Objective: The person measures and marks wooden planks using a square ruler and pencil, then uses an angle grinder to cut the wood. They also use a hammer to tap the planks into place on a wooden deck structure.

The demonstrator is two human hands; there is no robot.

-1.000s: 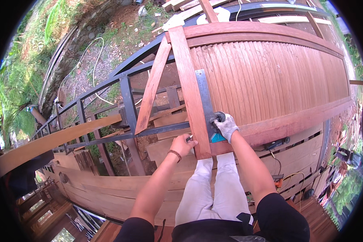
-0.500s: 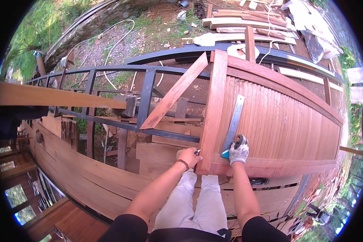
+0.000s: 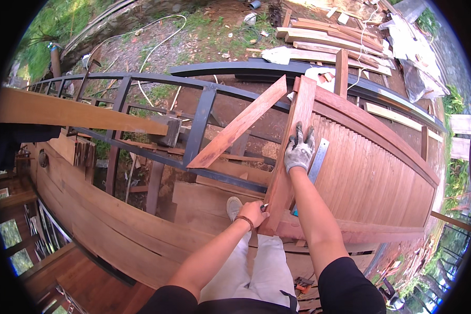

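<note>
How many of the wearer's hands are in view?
2: the bare left hand, holding a pen-like tool beside the near end of the reddish wooden board; the gloved right hand, spread on that board, left of the metal ruler.

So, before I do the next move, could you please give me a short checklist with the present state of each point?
1. Right hand on the reddish board: ok, fingers spread on its face.
2. Left hand holding the pen-like tool: ok, at the board's left edge.
3. Both hands gloved: not ok, the left is bare.
4. Steel square fully visible: not ok, the right forearm hides part.
5. Drawn line on the board: cannot tell, too small to see.
</note>
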